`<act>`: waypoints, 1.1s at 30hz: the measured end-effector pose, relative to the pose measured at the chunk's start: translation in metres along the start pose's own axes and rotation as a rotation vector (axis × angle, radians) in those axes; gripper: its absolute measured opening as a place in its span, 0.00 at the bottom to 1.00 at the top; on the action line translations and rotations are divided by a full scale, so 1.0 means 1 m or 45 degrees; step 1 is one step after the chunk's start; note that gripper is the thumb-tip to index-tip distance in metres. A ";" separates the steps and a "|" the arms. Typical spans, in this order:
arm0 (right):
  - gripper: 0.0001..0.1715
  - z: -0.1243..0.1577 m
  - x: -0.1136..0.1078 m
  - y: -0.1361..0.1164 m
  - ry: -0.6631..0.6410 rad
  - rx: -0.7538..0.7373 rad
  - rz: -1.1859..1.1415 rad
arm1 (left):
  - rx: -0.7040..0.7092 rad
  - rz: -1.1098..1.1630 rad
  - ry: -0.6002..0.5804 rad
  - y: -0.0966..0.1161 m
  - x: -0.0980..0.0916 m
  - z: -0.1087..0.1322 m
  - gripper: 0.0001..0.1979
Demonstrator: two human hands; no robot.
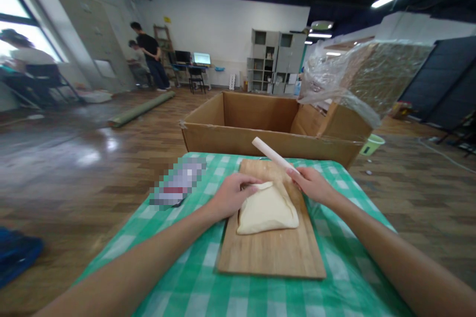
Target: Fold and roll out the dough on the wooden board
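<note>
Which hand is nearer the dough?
Left. The left hand has its fingers on the dough, at its far left edge; the right hand is off to the dough's right, holding the rod.

Dough lies on the board, box behind.

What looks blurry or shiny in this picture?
In the head view, white glare sits on the floor at left; the seated person at the left edge looks smeared and stretched; big squares hide an item on the tablecloth; the folded dough looks clearer.
</note>
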State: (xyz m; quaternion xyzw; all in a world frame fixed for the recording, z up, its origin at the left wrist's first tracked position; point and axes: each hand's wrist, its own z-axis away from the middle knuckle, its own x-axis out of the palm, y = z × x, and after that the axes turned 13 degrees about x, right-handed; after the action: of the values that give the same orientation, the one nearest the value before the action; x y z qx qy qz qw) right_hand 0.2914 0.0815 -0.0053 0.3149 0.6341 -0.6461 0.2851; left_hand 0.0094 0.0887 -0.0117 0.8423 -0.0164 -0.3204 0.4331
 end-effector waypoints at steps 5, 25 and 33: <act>0.34 0.005 0.004 -0.002 0.029 -0.089 0.100 | 0.041 -0.115 0.045 0.006 0.010 0.001 0.10; 0.25 0.015 0.000 -0.008 0.075 -0.505 0.809 | 0.165 -0.553 -0.083 -0.029 -0.003 0.003 0.25; 0.20 0.013 0.001 0.001 0.120 -0.675 0.616 | 0.221 -0.617 -0.160 -0.014 -0.011 0.006 0.19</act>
State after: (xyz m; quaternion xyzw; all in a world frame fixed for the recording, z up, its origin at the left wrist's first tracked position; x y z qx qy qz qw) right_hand 0.2912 0.0683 -0.0066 0.4005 0.6992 -0.3579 0.4718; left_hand -0.0063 0.0963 -0.0190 0.8341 0.1317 -0.4638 0.2681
